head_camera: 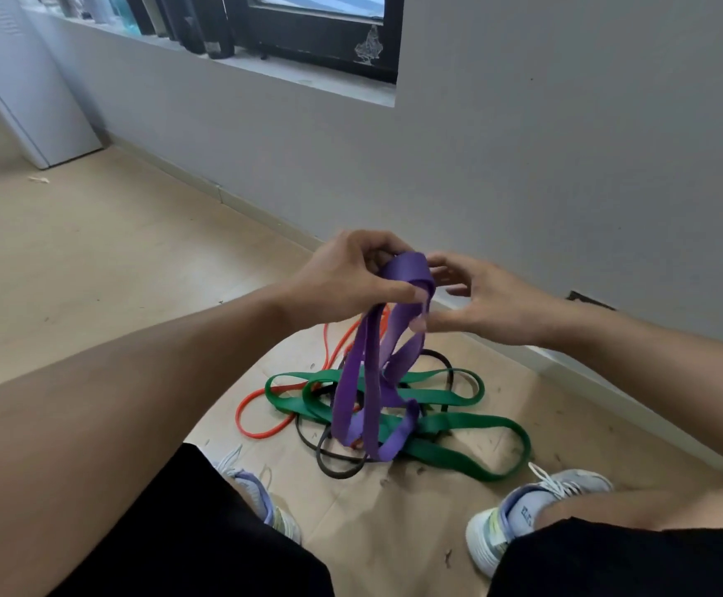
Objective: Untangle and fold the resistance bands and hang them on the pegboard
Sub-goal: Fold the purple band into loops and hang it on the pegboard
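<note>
Above the floor pile, left hand (353,280) grips the purple band (370,381) while right hand (476,301), fingers loosely open, pinches a strand — untangling underway, next comes lifting it free.

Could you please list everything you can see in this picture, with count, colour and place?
purple band: one, purple, top gathered in both hands, loops hanging to the pile
green band: at least one, green, tangled on the floor
orange band: one, orange, left of the pile, partly under it
black band: at least one, black, thin, within the pile
floor: one, tan, littered with small scraps
window: one, dark frame, in the grey wall
bottles: several, mostly dark, on the sill
shoes: two, pale grey, beside the pile
left hand: gripping the purple band
right hand: fingers at the purple band
</note>
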`<state>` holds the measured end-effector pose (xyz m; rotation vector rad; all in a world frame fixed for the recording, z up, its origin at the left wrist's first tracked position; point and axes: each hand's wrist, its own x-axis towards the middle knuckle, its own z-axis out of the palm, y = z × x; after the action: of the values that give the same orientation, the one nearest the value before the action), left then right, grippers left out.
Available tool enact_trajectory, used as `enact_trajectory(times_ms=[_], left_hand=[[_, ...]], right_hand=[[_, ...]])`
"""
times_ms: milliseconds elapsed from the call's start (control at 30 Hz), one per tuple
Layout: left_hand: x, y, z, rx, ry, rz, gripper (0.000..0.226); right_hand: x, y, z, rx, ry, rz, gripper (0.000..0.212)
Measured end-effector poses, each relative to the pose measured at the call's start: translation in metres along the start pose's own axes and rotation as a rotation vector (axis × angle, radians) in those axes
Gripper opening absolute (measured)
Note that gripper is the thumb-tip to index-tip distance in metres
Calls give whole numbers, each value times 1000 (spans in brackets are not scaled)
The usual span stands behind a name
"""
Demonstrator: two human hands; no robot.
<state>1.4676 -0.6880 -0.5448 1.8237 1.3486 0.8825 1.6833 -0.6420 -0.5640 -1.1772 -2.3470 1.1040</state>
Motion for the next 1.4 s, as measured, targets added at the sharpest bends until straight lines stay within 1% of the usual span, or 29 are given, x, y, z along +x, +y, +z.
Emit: enact_trajectory(times_ms=[33, 67, 167, 233, 300, 400, 467, 600, 667, 733, 833, 900, 1000, 1100, 1167, 1267, 1300, 1333, 1400], left_hand=[[-1, 0, -2, -17, -12, -2, 42], [-2, 0, -4, -32, -21, -7, 47], [-5, -5, -12, -28, -50, -43, 59], [-6, -10, -17, -36, -101, -75, 54], [-8, -13, -20, -39, -114, -75, 50], [-8, -9, -19, 11, -43, -35, 47], [-7, -6, -17, 38, 3, -1, 46], [-5, 2, -10, 7, 75, 45, 41], [-4, 7, -6, -27, 123, 50, 37], [-3, 12, -2, -79, 153, 55, 34], [-3, 22, -1, -194, 173, 73, 34], [-4, 28, -2, -238, 195, 90, 35], [-6, 35, -8, -353, 227, 108, 39], [-7, 40, -14, -422, 278, 105, 41], [-7, 40, -18, -478, 343, 94, 37], [-6, 37, -31, -639, 437, 39, 26], [-6, 35, -37, -682, 460, 20, 24], [-6, 33, -43, -720, 481, 10, 21], [-7, 28, -52, -785, 531, 4, 19]], right_hand=[[2, -1, 2, -2, 50, -7, 60], [3, -3, 2, -9, 96, -17, 52], [4, -5, -3, 24, 163, -37, 49], [4, -6, -8, 17, 171, -50, 48], [3, -6, -10, -18, 152, -39, 49], [2, -6, -8, -46, 90, 21, 62], [1, -7, -4, -26, 57, 34, 65], [2, -11, 5, 8, 37, 41, 50], [2, -11, 12, 77, 40, 62, 42], [2, -12, 19, 150, 20, 84, 39], [4, -9, 34, 221, -48, 121, 42], [7, -6, 43, 227, -60, 143, 41], [11, -5, 59, 194, -19, 149, 42], [15, -1, 69, 157, 61, 181, 30], [18, 2, 73, 129, 128, 176, 26], [18, 1, 69, 39, 221, 143, 36], [18, 4, 67, 14, 233, 162, 36], [18, 7, 65, 9, 221, 189, 31], [17, 20, 63, -21, 159, 242, 20]])
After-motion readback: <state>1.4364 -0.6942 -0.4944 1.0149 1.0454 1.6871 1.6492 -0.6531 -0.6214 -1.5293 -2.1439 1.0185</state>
